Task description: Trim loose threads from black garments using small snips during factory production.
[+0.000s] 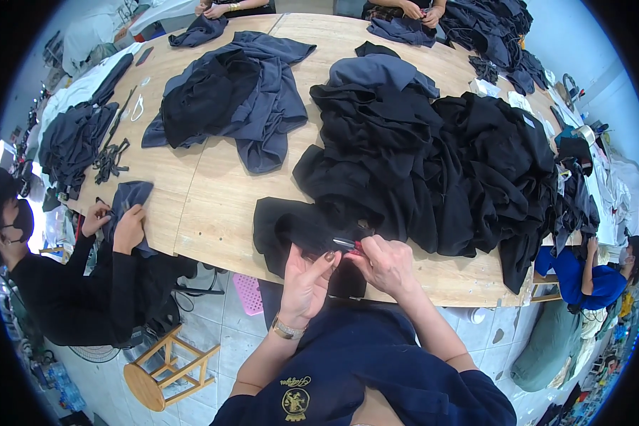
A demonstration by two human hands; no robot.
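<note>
At the table's near edge lies a black garment (284,224), and I work on a part of it. My left hand (307,280) pinches its dark cloth between thumb and fingers. My right hand (385,264) is closed round small thread snips (345,243) with metal blades and a red handle. The blades point left, just above the fingertips of my left hand. Whether they touch a thread is too small to tell. More black garments (376,128) are heaped right beyond my hands.
A grey and black garment pile (277,92) lies at the far left of the wooden table (192,231). Co-workers handle dark cloth on the left (124,213) and across the table. Another person in blue (593,280) is at the right. A wooden stool (145,387) stands lower left.
</note>
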